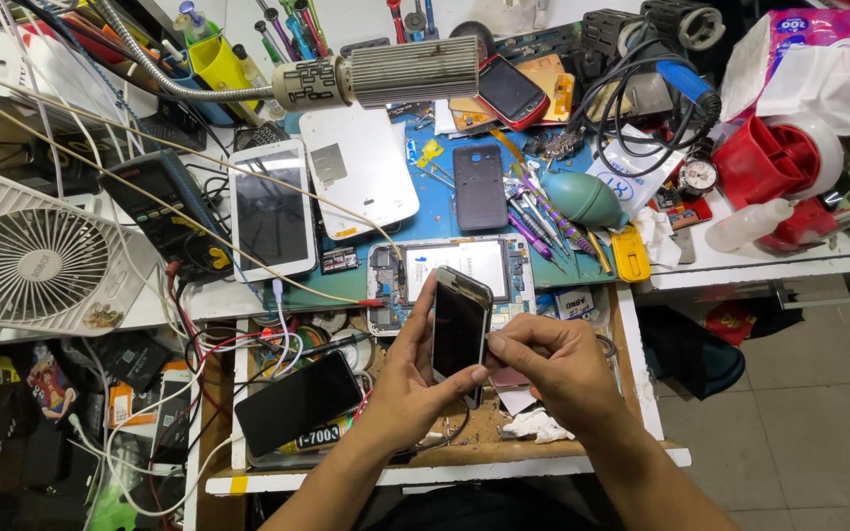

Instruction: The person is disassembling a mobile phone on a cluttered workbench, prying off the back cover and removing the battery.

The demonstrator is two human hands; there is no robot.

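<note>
I see both hands low in the middle of my view, over an open wooden drawer (641, 393) full of scraps. My left hand (407, 379) grips a dark-screened smartphone (460, 329), held nearly upright with its top end tilted toward 12 o'clock; the thumb lies along its left edge and the fingers (464, 379) wrap under its lower end, clamped on the phone. My right hand (548, 359) sits at 3 o'clock of the phone, its thumb and forefinger pinched together against the phone's right edge near the bottom. Whether they hold something small between them I cannot tell.

Just past the phone at 12 o'clock, an opened phone chassis (450, 265) lies flat on the blue mat (445, 211) covering the bench (789, 258). At 10 o'clock from the hands rests a white tablet (270, 206), and beside it, at 11 o'clock, a white back cover (358, 182). A dark phone back (479, 187) lies at 12 o'clock, further out. At 1 o'clock are a teal rubber blower bulb (582, 199) and a row of purple-handled tools (538, 221). At 8 o'clock from my left hand another black phone (297, 401) lies face up in the drawer. A white fan (36, 261) stands well apart at 9 o'clock, and a red tape dispenser (779, 172) at 2 o'clock.
</note>
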